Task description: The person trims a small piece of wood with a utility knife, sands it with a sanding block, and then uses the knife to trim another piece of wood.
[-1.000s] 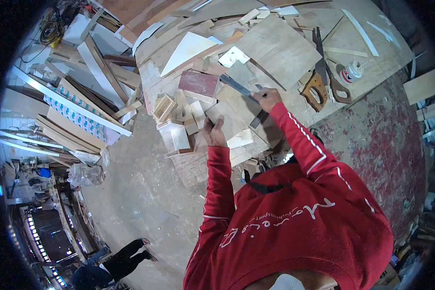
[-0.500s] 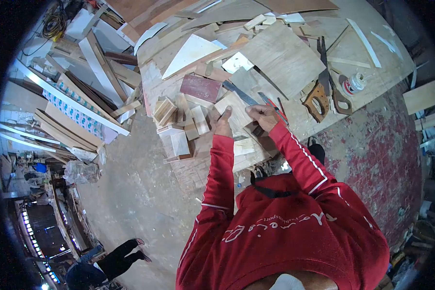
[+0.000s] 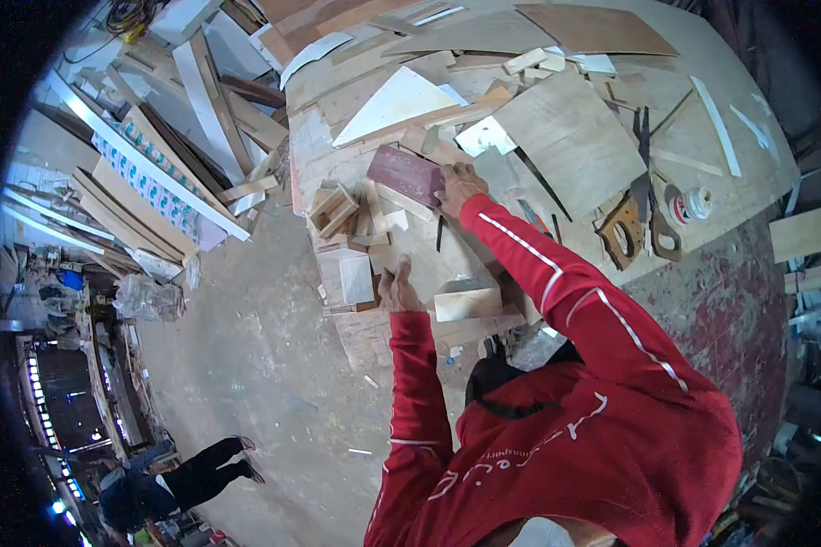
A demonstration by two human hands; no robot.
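My right hand reaches across the bench, its fingers closed over the right end of a dark red, flat-faced block. The block lies at an angle over a pale strip of wood. Nearer to me, my left hand is low over the bench with thumb and fingers apart, and I see nothing held in it. Beside it stands a small pale wooden box. A thin dark pencil-like stick lies between my hands. To the right of my left hand sits a pale wooden block.
Small wooden frames are stacked left of the dark red block. A plywood sheet, handsaws and a white jar lie to the right. Boards lean at the left. Another person is at the lower left.
My hands have parted from the pale wood piece they held together. The right has moved forward onto the dark red block; the left has dropped back towards me. The view has shifted slightly.
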